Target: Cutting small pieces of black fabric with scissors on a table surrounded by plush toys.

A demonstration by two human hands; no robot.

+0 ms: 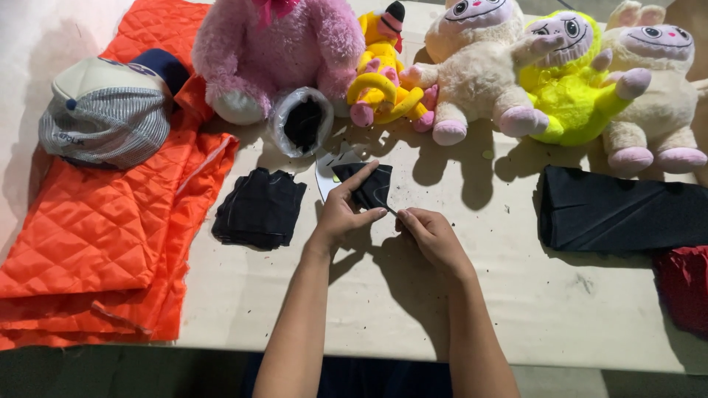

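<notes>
My left hand (341, 214) pinches a small black fabric piece (366, 186) above the table, index finger stretched across its top. My right hand (431, 234) is curled beside it, fingertips at the piece's lower right edge, and what it grips is hidden. A white cut-out shape (324, 171) lies just behind the piece. A stack of black fabric pieces (259, 207) sits left of my left hand.
Orange quilted fabric (110, 221) covers the left side, with a striped cap (103, 118) on it. Plush toys line the back: pink bear (276, 44), yellow figure (380, 74), cream and yellow creatures (560, 74). A plastic-wrapped black roll (301, 121), folded black cloth (623, 214) and red cloth (682, 284) also lie here.
</notes>
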